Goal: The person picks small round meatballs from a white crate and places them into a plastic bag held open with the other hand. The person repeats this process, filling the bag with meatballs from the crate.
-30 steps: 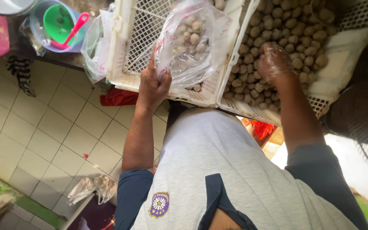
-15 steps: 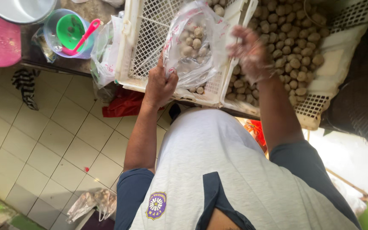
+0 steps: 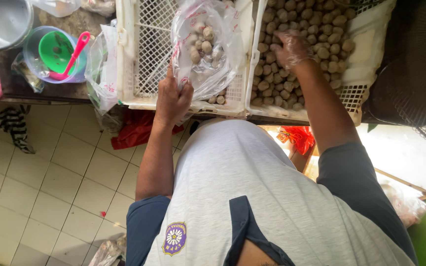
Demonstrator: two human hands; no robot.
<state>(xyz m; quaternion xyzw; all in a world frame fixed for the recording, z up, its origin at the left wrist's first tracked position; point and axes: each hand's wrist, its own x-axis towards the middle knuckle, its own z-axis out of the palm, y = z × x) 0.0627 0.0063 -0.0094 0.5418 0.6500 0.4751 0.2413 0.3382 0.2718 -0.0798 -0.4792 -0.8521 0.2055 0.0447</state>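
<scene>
Head view, risk entry: my left hand (image 3: 172, 101) pinches the clear plastic bag (image 3: 204, 47) of brown balls over the left crate (image 3: 139, 54), my gloved right hand (image 3: 292, 48) curls into the right crate's pile (image 3: 301, 54); a slack pinch could spill the bag.

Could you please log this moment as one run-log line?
left hand: holds clear plastic bag open | right hand: gloved, on small round brown balls | white lattice crate

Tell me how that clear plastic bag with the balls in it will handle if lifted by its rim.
The clear plastic bag looks thin and crinkled, so it is probably floppy. The brown balls pooled inside would likely make it sag. The left hand pinches one edge only, so it may tilt and spill.
</scene>
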